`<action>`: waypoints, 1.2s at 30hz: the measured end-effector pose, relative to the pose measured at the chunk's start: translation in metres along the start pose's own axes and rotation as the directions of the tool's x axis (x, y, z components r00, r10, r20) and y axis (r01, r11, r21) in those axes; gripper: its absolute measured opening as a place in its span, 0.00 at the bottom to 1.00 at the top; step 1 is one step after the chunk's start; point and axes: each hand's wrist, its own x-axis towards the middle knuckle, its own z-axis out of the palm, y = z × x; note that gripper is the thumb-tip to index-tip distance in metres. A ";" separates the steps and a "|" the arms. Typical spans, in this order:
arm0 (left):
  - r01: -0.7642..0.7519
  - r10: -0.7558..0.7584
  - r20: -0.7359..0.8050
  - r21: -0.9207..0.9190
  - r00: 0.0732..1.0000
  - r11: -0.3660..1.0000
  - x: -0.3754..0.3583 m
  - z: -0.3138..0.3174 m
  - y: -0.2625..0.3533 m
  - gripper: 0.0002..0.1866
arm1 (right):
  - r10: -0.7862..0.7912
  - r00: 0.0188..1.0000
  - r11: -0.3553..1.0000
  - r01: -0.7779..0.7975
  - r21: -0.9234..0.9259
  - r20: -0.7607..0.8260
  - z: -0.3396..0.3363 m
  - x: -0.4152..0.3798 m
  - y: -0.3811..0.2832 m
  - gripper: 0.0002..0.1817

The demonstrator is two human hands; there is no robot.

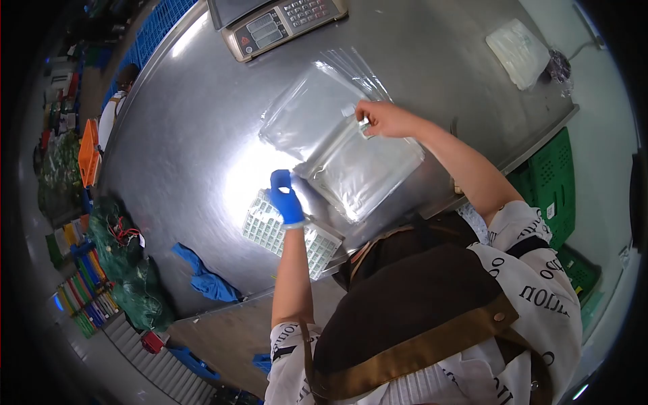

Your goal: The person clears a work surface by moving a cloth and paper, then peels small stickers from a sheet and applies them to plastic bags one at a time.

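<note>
My left hand [287, 197], in a blue glove, is over a white sheet of small pale-green labels [320, 248]. Its thumb and fingers curl together in a ring; a bright patch shows inside, and I cannot make out whether anything is held. My bare right hand [386, 120] pinches a small pale label [365, 126] above the stacked clear plastic bags [364, 172]. Those bags lie flat in two overlapping groups on the metal table. A small whitish patch [347, 109] sits on the bags just left of my right fingers.
A weighing scale [283, 25] stands at the table's far edge. A blue glove [206, 275] lies at left, near a green net bag [131, 270]. White bags [518, 54] are at far right, a green crate [552, 189] beside the table. Another person [111, 111] is beyond the left edge.
</note>
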 end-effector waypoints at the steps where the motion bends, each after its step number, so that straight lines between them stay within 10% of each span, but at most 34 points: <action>1: -0.049 0.027 0.226 0.092 0.974 0.995 -0.009 0.004 -0.012 0.06 | -0.088 0.995 0.986 0.081 -0.144 -0.039 0.009 0.005 0.008 0.13; 3: -0.536 0.082 0.726 0.422 0.683 0.731 -0.026 0.033 0.014 0.08 | -0.266 0.961 0.879 0.211 -0.427 -0.074 0.023 0.012 0.022 0.15; 6: -0.395 0.005 0.684 0.416 0.730 0.819 -0.026 0.032 -0.009 0.05 | -0.271 0.947 0.821 0.132 -0.555 -0.175 0.017 0.017 0.028 0.15; 10: -0.228 -0.171 0.606 0.524 0.777 0.821 -0.017 0.020 -0.015 0.03 | -0.056 0.966 0.998 0.059 0.003 -0.252 -0.004 0.006 0.010 0.15; 12: 0.178 -0.256 0.286 0.271 0.923 0.946 -0.010 0.015 -0.012 0.04 | 0.086 0.981 0.862 0.015 0.507 -0.176 -0.011 0.002 0.001 0.15; 15: 0.175 -0.136 -0.306 0.101 0.942 0.979 0.020 -0.013 0.010 0.09 | 0.018 0.984 0.817 0.087 0.571 -0.175 -0.014 -0.007 -0.013 0.14; 17: 0.004 -0.017 -0.505 -0.026 0.863 1.000 0.016 0.008 0.034 0.07 | -0.001 0.996 0.988 0.015 0.153 -0.090 -0.002 -0.003 -0.004 0.15; 18: -0.094 0.213 -0.231 0.438 0.949 0.894 0.017 -0.004 0.023 0.06 | -0.001 0.999 0.997 -0.003 -0.078 -0.050 0.005 0.002 0.003 0.16; 20: 0.053 -0.060 0.273 0.033 0.960 0.998 -0.016 0.016 0.003 0.06 | -0.134 0.984 0.941 0.088 -0.326 -0.121 0.027 0.010 0.020 0.15; 21: -0.277 -0.033 0.558 0.461 0.829 0.843 -0.018 0.024 0.007 0.11 | -0.201 0.969 0.888 0.119 -0.444 -0.142 0.033 0.011 0.021 0.15; 23: -0.630 0.087 0.719 0.536 0.690 0.562 -0.031 0.034 0.005 0.13 | -0.085 0.977 0.833 -0.038 -0.552 -0.196 0.032 0.017 0.021 0.13; 25: -0.347 -0.014 0.652 0.421 0.758 0.838 -0.025 0.026 -0.019 0.12 | -0.058 0.970 0.816 -0.089 -0.571 -0.236 0.024 0.019 0.025 0.11; 28: -0.208 -0.152 0.569 0.517 0.808 0.830 -0.020 0.023 -0.025 0.09 | -0.021 0.970 0.958 -0.050 -0.282 -0.244 0.003 0.014 0.018 0.08; 30: 0.028 -0.104 0.294 0.252 0.950 0.967 -0.016 0.013 -0.036 0.08 | 0.163 0.977 0.964 -0.127 0.234 -0.139 -0.015 0.003 -0.023 0.07; 33: 0.190 -0.136 -0.278 0.180 0.951 0.965 0.014 -0.008 0.003 0.12 | 0.014 0.998 0.912 0.013 0.409 -0.064 -0.024 -0.003 -0.023 0.07; 34: 0.118 -0.094 -0.501 0.017 0.860 0.993 0.020 -0.002 0.017 0.11 | 0.026 0.999 0.977 -0.020 0.211 -0.029 -0.022 -0.003 -0.021 0.07; 36: -0.055 0.162 -0.378 0.280 0.912 0.959 0.018 -0.010 -0.006 0.11 | 0.061 0.998 0.977 -0.055 -0.206 0.024 -0.006 0.008 -0.011 0.08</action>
